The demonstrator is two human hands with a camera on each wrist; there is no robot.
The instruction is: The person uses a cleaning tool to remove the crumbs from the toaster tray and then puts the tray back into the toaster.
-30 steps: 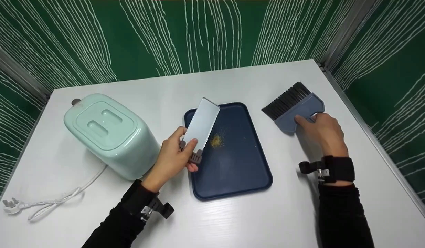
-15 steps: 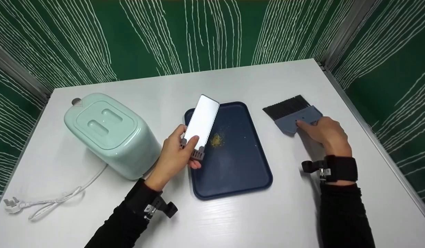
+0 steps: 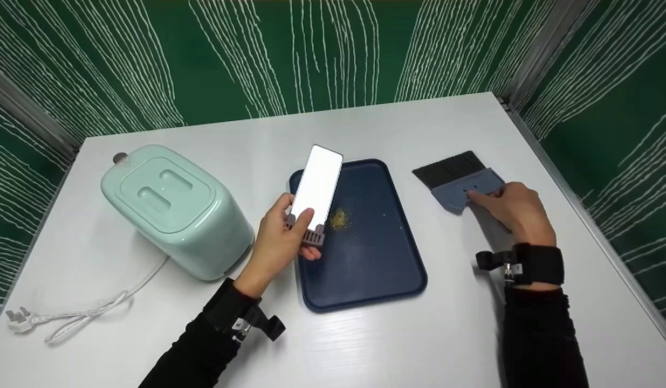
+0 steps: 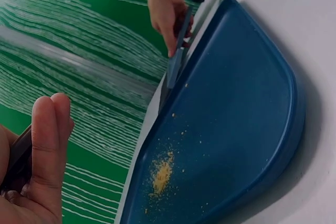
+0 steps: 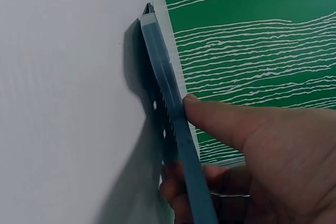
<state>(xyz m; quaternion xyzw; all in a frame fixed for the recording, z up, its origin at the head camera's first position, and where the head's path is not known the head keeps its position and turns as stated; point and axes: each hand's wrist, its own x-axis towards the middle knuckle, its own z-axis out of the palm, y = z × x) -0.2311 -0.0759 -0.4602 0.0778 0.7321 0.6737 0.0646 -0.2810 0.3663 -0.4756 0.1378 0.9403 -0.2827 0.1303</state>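
My left hand grips a flat, shiny crumb tray by its grey slotted end, thumb on top. The crumb tray slants over the upper left part of a dark blue tray. A small heap of yellow crumbs lies on the blue tray, with a few specks scattered around it. To the right, my right hand pinches a blue-grey hand brush, thumb on its upper face and fingers beneath. Dark bristles point to the upper left. In the right wrist view the brush appears edge-on, close over the table.
A mint green toaster with two grooves on top stands to the left, near my left forearm. Its white cord and plug lie on the white table. Green walls with white streaks enclose the back and sides.
The brush has been lowered toward me and turned flatter, its bristles now nearer the table. My left hand has shifted slightly right and up, and the crumb tray's face now looks brighter.
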